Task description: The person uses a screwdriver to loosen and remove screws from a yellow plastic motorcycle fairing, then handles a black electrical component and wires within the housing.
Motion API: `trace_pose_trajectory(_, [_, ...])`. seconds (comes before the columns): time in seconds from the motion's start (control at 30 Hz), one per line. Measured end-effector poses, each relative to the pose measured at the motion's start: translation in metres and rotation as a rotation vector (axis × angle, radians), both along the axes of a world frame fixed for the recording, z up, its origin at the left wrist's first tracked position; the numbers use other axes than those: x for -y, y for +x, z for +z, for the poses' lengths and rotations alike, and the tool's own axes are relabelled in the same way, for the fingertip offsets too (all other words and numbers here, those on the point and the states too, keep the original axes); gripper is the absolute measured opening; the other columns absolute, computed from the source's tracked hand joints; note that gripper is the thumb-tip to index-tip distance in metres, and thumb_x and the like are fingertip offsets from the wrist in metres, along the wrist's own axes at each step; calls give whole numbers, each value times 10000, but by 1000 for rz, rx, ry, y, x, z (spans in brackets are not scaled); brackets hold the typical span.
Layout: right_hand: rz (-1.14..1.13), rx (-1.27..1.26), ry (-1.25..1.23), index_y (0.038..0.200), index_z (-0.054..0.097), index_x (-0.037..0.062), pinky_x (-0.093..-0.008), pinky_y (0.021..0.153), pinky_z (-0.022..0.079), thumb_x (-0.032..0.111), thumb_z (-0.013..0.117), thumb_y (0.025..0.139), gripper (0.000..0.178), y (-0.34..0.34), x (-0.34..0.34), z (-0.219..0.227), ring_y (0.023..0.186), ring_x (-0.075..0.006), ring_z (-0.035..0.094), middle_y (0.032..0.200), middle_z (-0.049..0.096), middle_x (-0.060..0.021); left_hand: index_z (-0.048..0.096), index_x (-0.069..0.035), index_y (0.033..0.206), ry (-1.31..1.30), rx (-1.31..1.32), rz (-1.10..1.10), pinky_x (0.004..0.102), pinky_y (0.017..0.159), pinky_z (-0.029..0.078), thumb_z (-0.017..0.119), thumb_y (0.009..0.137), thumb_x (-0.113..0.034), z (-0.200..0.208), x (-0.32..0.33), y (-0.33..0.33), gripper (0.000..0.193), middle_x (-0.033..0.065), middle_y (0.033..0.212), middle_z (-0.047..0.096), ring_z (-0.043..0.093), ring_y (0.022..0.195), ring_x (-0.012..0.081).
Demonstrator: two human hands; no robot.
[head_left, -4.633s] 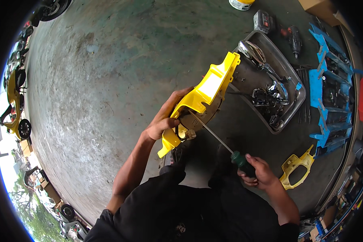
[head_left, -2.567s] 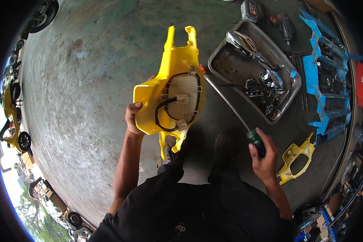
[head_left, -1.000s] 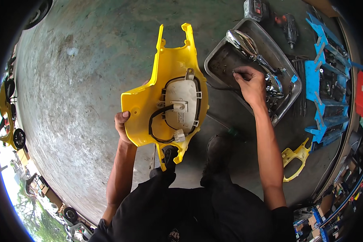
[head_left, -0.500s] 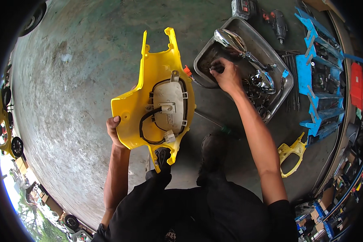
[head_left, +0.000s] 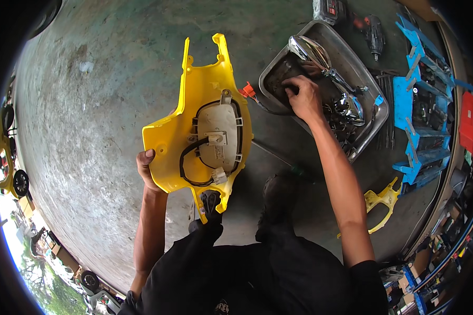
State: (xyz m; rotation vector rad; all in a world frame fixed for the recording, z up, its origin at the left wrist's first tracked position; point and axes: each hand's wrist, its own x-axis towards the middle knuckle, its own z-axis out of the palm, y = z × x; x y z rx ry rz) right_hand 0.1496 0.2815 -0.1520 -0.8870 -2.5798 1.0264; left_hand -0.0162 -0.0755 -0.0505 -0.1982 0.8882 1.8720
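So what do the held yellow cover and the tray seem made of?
Cover: likely plastic, glossy, judging by its bright, even color and thin molded-looking prongs. Tray: probably metal, perhaps stainless steel; greyish, with pale sheen along its rim.

Black clothing throughout, with both forearms (head_left: 339, 173) bare.
A short-sleeved black shirt (head_left: 370, 286) goes with black trousers (head_left: 310, 260); a small pale print (head_left: 222, 306) (too small to make out) marks the dark cloth near the lower edge. Dark shoes (head_left: 274, 197) cover the feet; left hand (head_left: 148, 170) and right hand (head_left: 304, 100) are ungloved.
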Motion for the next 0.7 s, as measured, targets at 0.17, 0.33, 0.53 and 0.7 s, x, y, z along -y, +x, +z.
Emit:
trace_pose_trajectory(0.17, [51, 9, 14, 939, 762, 92, -425, 891, 509, 21, 735, 759, 195, 2, -5, 0, 980, -333, 641, 953, 677, -109, 427, 21, 1439, 42, 66, 15, 407, 956, 526, 642, 801, -375, -7, 4, -2, 781, 197, 1302, 593, 621, 1114, 304])
trace_pose_trajectory(0.33, [244, 112, 190, 940, 776, 105, -416, 890, 511, 53, 751, 751, 197, -4, 3, 4, 978, -305, 636, 953, 664, -79, 418, 18, 1449, 47, 85, 4, 406, 958, 524, 644, 798, -370, -6, 1, -1, 791, 196, 1310, 588, 621, 1112, 302])
trace_pose_trajectory(0.53, [262, 118, 191, 948, 770, 94, -412, 876, 510, 67, 760, 755, 195, -11, -2, 4, 970, -296, 635, 954, 662, -76, 339, 15, 1510, 17, 31, -35, 389, 970, 513, 638, 785, -376, 7, -14, 2, 876, 191, 1349, 559, 602, 1137, 289])
trace_pose_trajectory(0.7, [149, -23, -15, 955, 756, 61, -394, 835, 525, 108, 775, 794, 169, -5, -4, 4, 936, -303, 670, 961, 693, -100, 336, 16, 1512, -17, 8, -35, 391, 973, 513, 635, 787, -386, 4, -8, 2, 881, 198, 1351, 556, 600, 1145, 290])
